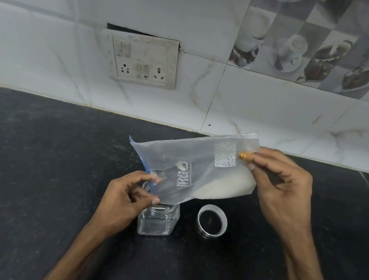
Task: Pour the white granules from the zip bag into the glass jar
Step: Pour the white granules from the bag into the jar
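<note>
Head view. The zip bag (193, 166) hangs slanted over the dark counter (26, 174), its blue zip edge at 9 o'clock and its closed end raised toward 2 o'clock. The left hand (125, 194) pinches the low corner by the opening between thumb and curled fingers, just above the glass jar (157, 223). The right hand (281, 185) has thumb and forefinger clamped on the upper far corner, with the other fingers folded. The white granules (226, 187) lie heaped in the bag's 4 o'clock corner, well short of the opening, so the pour looks barely begun.

To do this well, I judge the right hand should lift the closed end slowly, so the heap slides along the lower fold toward the left hand's corner. The left hand should shape that corner into a narrow spout at the jar's rim, since the mouth is small and the film limp. A sudden tilt could spill grains onto the counter. Nothing holds the jar, so the bag should not drag on it.

The bag and the left fingers cover the jar's mouth, so I cannot tell whether the corner sits inside it or whether any grains are in the jar. Whether the zip is open is unclear. The lid (212, 221) stands at 3 o'clock of the jar, apart from it
</note>
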Demonstrator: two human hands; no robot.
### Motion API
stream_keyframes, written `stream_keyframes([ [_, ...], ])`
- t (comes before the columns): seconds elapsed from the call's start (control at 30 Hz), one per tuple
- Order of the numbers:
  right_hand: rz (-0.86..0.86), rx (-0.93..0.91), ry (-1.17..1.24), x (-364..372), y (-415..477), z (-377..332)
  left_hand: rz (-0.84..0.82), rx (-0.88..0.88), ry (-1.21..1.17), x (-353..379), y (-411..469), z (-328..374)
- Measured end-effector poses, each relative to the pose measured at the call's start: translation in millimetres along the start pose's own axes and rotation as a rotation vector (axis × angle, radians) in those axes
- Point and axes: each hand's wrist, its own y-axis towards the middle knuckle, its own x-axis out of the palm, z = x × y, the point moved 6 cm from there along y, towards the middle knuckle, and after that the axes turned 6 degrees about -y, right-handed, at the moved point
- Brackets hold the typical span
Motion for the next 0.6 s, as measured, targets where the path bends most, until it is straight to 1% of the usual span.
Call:
stream_keyframes([
  [0.1,-0.112,-0.007,-0.071,0.8,-5.8,4.0,0.03,0.019,-0.011,-4.3,-0.4,-1.6],
  [0.23,-0.188,0.156,-0.026,1.3,-12.3,16.7,0.036,0.04,0.004,-5.5,-1.9,-3.3],
  [0.33,-0.177,0.259,-0.042,-1.4,-15.6,21.5,0.031,0.052,0.011,-4.5,-2.2,-3.5],
  [0.4,-0.142,0.263,-0.04,-3.7,-15.5,19.6,0.023,0.062,0.018,-3.9,-1.8,-2.8],
  [0.6,-0.11,0.162,-0.038,-2.2,-10.1,8.8,0.007,0.076,-0.001,-1.8,-2.2,-1.3],
])
